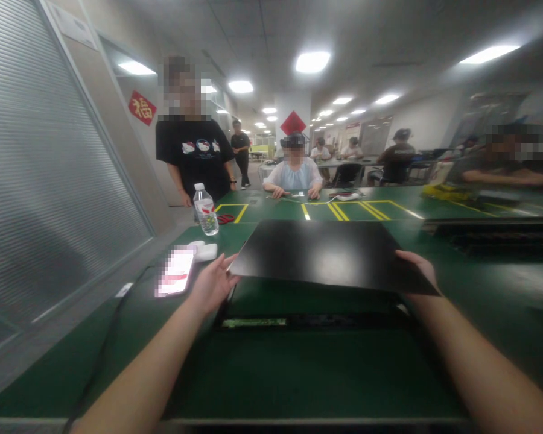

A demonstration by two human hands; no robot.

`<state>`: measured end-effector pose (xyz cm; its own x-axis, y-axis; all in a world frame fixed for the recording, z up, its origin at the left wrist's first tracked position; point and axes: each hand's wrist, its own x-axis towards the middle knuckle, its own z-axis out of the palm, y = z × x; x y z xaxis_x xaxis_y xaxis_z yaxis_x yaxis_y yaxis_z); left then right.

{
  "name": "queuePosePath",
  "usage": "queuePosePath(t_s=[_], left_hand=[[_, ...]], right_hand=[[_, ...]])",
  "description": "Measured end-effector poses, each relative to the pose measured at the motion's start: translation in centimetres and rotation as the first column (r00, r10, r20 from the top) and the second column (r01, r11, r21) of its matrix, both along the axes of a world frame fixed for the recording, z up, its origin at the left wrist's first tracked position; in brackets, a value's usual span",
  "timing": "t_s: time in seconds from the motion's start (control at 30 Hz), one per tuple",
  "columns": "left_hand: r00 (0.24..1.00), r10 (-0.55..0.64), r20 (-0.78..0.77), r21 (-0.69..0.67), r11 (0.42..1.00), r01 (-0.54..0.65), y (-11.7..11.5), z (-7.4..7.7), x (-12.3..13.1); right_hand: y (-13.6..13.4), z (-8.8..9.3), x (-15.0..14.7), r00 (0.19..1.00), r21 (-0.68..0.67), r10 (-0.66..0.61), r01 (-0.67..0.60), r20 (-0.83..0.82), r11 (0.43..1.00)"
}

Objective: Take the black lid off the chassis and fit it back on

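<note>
The left hand [215, 283] has a closed grip on the near left corner of the black panel [330, 253], with the thumb on top and the fingers under it. The right hand [419, 268] clasps the near right corner the same way, its fingers mostly hidden beneath the sheet. The panel hangs almost flat in the air over the middle of the green worktop [298, 374], above a dark frame with a green strip [253, 322].

Held only at its two near corners, the thin sheet could probably sag or slip, and its far edge could dip and strike the frame.

Towards the worktop's left edge lie a phone [176, 272], a white case [204, 251] and a black cable [104, 349]. A water bottle [206, 209] stands beyond them beside red scissors [225, 219], and a swing to the left might knock the bottle over. Dark trays [493, 232] are stacked on the right. At the far edge a seated person [294, 175] is at work.
</note>
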<state>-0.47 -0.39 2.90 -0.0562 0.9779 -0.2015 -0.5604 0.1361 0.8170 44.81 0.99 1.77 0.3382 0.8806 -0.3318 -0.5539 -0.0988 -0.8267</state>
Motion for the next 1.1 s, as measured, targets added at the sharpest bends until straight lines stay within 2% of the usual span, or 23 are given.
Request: queuePosePath(t_s=[0.13, 0.3, 0.4, 0.5, 0.63, 0.73, 0.87, 1.1], left_hand=[[0.998, 0.039, -0.051, -0.005, 0.999, -0.039, -0.4, 0.2, -0.3], [0.993, 0.117, 0.028, 0.028, 0.993, -0.117, -0.2, 0.4, -0.5], [0.989, 0.145, 0.043, 0.035, 0.989, -0.146, -0.1, 0.6, -0.7], [0.99, 0.138, 0.029, 0.084, 0.987, -0.14, -0.2, 0.6, -0.7], [0.995, 0.096, -0.012, 0.117, 0.989, -0.094, -0.4, 0.6, -0.7], [0.997, 0.061, -0.052, 0.066, 0.996, -0.058, -0.4, 0.3, -1.0], [0.991, 0.068, -0.112, -0.001, 0.998, -0.069, -0.1, 0.1, -1.4], [0.985, 0.112, -0.131, 0.039, 0.993, -0.108, -0.1, 0.3, -1.7]], right_hand=[[-0.4, 0.3, -1.0, 0.992, -0.045, 0.126, -0.126, -0.009, 0.991], [-0.4, 0.1, -1.9, 0.959, -0.089, 0.281, -0.276, 0.044, 0.957], [-0.4, -0.1, -2.2, 0.931, -0.132, 0.35, -0.335, 0.103, 0.933], [-0.4, -0.1, -2.1, 0.919, -0.155, 0.384, -0.368, 0.087, 0.917], [0.0, -0.2, -1.5, 0.933, -0.115, 0.338, -0.325, 0.121, 0.939], [0.5, -0.4, -1.0, 0.952, -0.078, 0.26, -0.251, 0.163, 0.965], [0.7, -0.6, -0.9, 0.964, -0.049, 0.168, -0.162, 0.207, 0.986], [0.5, -1.1, -0.8, 0.92, -0.039, 0.208, -0.207, 0.333, 0.977]])
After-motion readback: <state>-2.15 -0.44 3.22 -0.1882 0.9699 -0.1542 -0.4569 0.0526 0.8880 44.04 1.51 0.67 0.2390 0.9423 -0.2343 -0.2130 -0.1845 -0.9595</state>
